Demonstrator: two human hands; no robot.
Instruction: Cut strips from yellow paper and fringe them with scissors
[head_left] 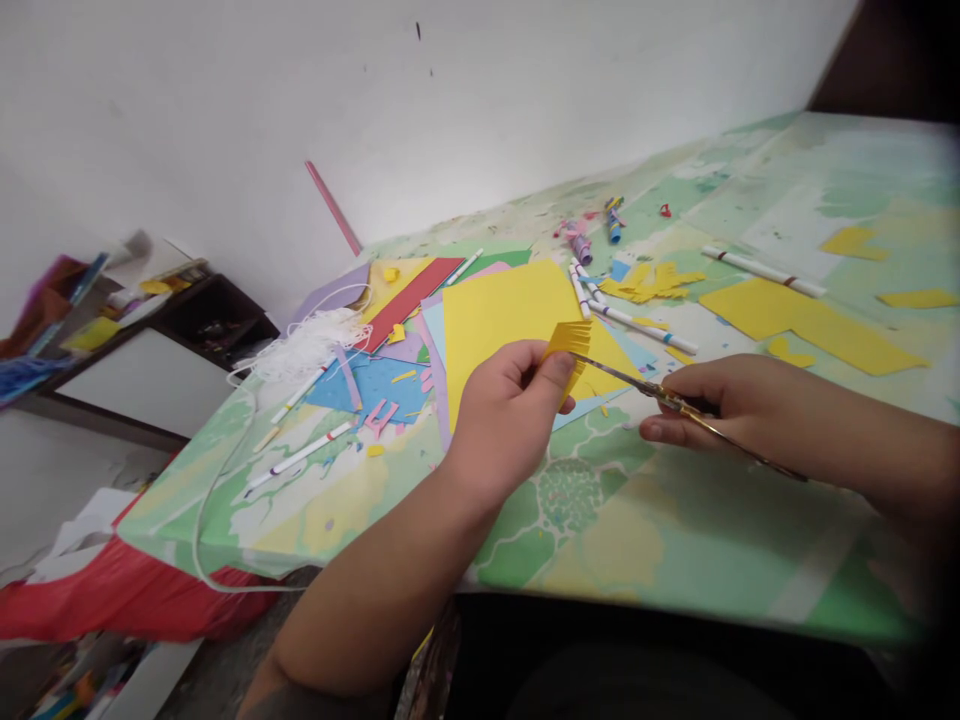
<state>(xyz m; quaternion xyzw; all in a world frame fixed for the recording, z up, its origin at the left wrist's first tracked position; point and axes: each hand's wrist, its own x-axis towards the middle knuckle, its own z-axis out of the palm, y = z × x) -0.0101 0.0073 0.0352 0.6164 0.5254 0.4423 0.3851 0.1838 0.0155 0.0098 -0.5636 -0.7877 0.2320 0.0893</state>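
Note:
Pinched in my left hand [510, 415] is a small piece of yellow paper [568, 338], its right edge cut into a fringe of narrow strips. My right hand [720, 410] grips a pair of scissors [675, 402]; their blades point left and reach the fringed edge. Part of the handles is hidden by my fingers. Beneath my left hand lies a larger yellow sheet [502, 310], on top of light blue and purple sheets.
White string [307, 350] is heaped at the left. Markers [637, 330], yellow offcuts [810, 320], fringed yellow scraps [652, 283] and small paper rolls [577, 243] lie about the patterned tablecloth [600, 540]. A dark cabinet [135, 380] stands left of the table.

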